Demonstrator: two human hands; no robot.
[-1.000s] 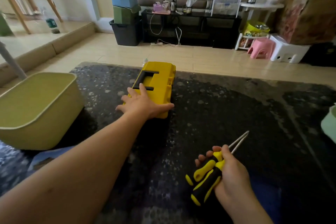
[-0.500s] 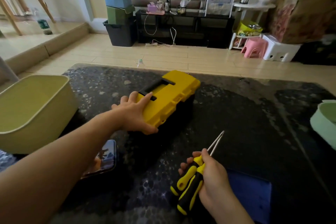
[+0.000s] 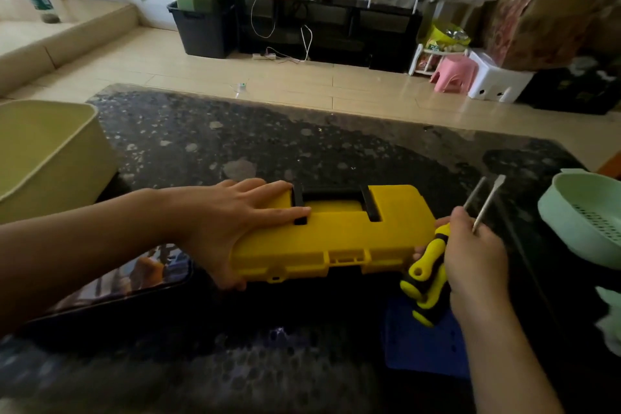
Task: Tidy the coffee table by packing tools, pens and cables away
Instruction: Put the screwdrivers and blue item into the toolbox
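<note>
A yellow toolbox (image 3: 339, 235) with a black handle lies closed, long side toward me, on the dark speckled coffee table (image 3: 268, 144). My left hand (image 3: 228, 222) holds its left end, fingers flat across the lid and thumb under the front edge. My right hand (image 3: 470, 255) grips two yellow-and-black screwdrivers (image 3: 426, 282) by their handles at the toolbox's right end. Their metal shafts point up and away from me.
A pale yellow bin (image 3: 43, 158) stands at the table's left edge. A mint green colander basket (image 3: 584, 218) sits at the right edge. A phone (image 3: 111, 282) lies under my left forearm, and a blue sheet (image 3: 420, 346) lies below my right hand.
My left hand has dragged the toolbox toward me and turned it so its long side faces me. My right hand has carried the screwdrivers up to the box's right end.
</note>
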